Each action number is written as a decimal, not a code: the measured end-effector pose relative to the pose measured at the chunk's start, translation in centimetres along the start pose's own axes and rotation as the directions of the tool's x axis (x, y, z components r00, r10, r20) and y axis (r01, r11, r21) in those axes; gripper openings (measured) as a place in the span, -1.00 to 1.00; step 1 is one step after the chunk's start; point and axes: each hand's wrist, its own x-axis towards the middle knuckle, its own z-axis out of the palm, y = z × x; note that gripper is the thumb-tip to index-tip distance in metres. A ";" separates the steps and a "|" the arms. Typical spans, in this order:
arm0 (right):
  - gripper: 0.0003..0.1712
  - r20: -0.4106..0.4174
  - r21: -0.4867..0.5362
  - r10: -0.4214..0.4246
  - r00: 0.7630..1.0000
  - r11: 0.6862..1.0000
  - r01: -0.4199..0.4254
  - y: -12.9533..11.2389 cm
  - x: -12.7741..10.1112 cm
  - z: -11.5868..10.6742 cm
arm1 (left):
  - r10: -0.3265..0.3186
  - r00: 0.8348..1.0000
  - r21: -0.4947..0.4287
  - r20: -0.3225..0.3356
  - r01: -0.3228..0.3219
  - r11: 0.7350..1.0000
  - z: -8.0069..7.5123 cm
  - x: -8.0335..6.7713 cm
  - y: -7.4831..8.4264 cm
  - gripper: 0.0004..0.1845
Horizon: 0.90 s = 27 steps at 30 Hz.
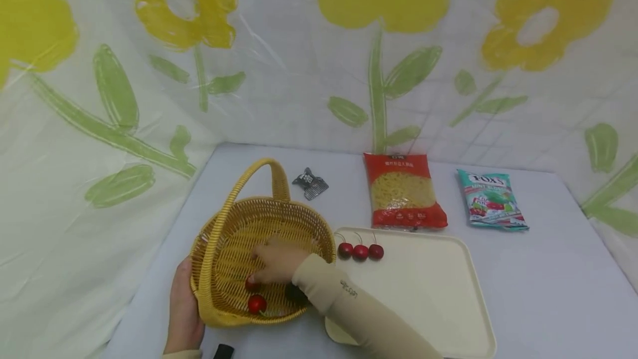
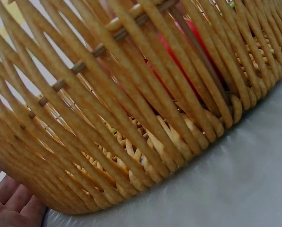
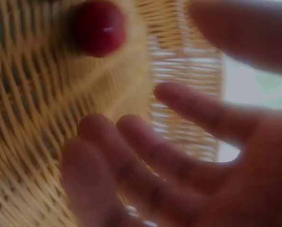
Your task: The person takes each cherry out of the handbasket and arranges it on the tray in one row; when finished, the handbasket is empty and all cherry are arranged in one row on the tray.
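Note:
A yellow wicker basket (image 1: pixel 264 204) with a tall arched handle stands at the left of the table. My left hand (image 1: pixel 185 303) holds its left side from outside; in the left wrist view some fingers (image 2: pixel 15 201) lie against the woven wall. Inside the basket my right hand (image 1: pixel 279 260) reaches down, fingers spread and slightly bent, with nothing between them in the right wrist view. One red cherry (image 3: pixel 101 28) lies close to those fingers. Another cherry (image 1: pixel 257 304) is nearer the basket's front wall. Beside my right sleeve is a dark round thing (image 1: pixel 296 293), partly hidden.
A cream tray (image 1: pixel 418 292) right of the basket bears three cherries (image 1: pixel 360 252) in a row. Behind it lie a red pasta bag (image 1: pixel 404 190) and a green candy bag (image 1: pixel 492 199). A grey hair comb (image 1: pixel 311 183) lies behind the basket; a black object (image 1: pixel 224 351) is in front.

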 end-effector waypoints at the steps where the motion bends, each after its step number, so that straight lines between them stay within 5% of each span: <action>1: -0.53 0.018 -0.015 -0.001 1.000 1.000 0.001 -0.2 0.2 0.3 | 0.000 1.000 0.006 -0.002 0.000 1.000 0.0 0.0 0.0 -0.31; 8: -0.71 0.018 -0.058 -0.024 1.000 0.998 0.025 -0.7 0.8 1.3 | -0.007 1.000 0.012 0.001 0.007 1.000 0.2 -0.1 0.3 -0.33; 15: -0.52 0.039 -0.043 -0.061 0.997 0.997 0.063 -1.0 1.1 1.5 | -0.030 0.999 0.000 0.024 0.030 1.000 0.1 -0.5 1.2 -0.32; 19: -0.62 0.056 -0.060 -0.133 0.990 0.989 0.136 -1.1 1.5 1.6 | -0.025 0.999 -0.010 0.039 0.025 1.000 -0.1 -0.3 1.1 -0.33; 27: -0.71 0.111 0.060 -0.161 0.981 0.986 0.155 -1.2 1.7 2.0 | -0.021 0.998 0.014 0.059 0.020 1.000 -0.4 -0.6 0.7 -0.29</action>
